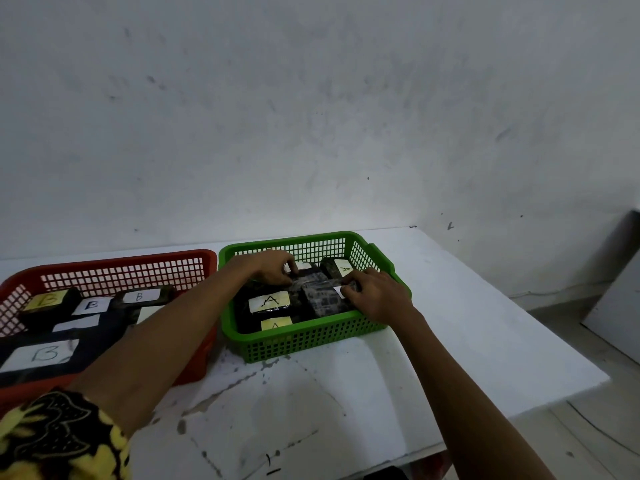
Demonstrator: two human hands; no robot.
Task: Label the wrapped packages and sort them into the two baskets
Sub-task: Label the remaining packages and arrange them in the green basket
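Both my hands reach into the green basket (311,337), which holds several dark wrapped packages with labels marked A. My left hand (268,266) grips the far left end of a dark plastic-wrapped package (320,297) lying in the basket's middle. My right hand (375,294) holds that package's right end, fingers curled over a white label there. Other A-labelled packages lie at the front left (268,301), front (276,323) and back right (341,268). The red basket (121,263) on the left holds several dark packages with labels marked B (91,304).
Both baskets stand side by side on a white table (467,323) against a grey wall. The table's near surface is stained and scuffed. Its right edge drops off to a floor with a cable and a pale board.
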